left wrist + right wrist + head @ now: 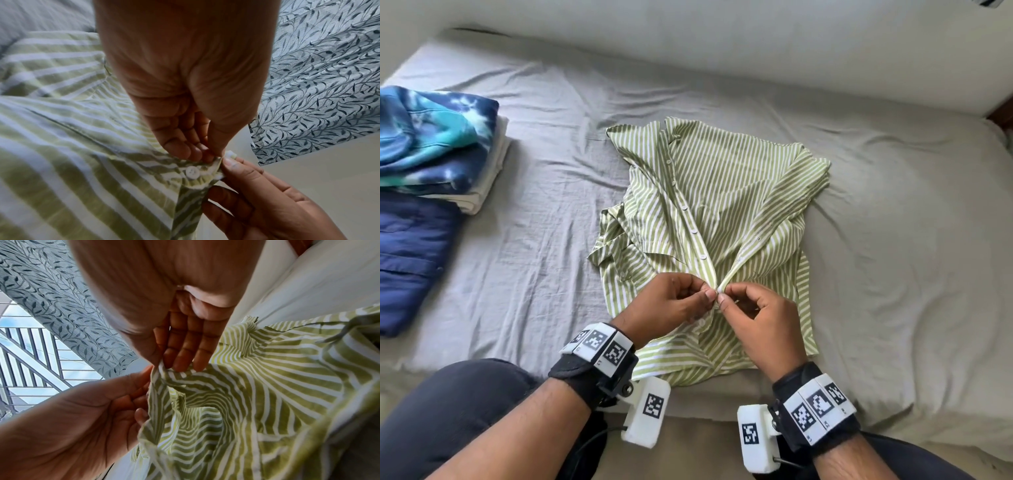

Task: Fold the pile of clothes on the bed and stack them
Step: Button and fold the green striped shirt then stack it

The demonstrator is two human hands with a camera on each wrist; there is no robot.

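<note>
Green-and-white striped shirt [717, 219] lies spread mid-bed [893, 212], unfolded; left hand [671, 301] and right hand [760, 318] each pinch its front placket, apparently buttoning. Folded stack [445, 147] sits at the left, so this shirt seems the last piece.

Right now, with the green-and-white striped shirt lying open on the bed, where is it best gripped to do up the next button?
Grip the green-and-white striped shirt at its two front placket edges, from the near hem side, where the left hand and right hand pinch it. The plackets meet there but gape toward the collar, so working upward looks easiest.
</note>
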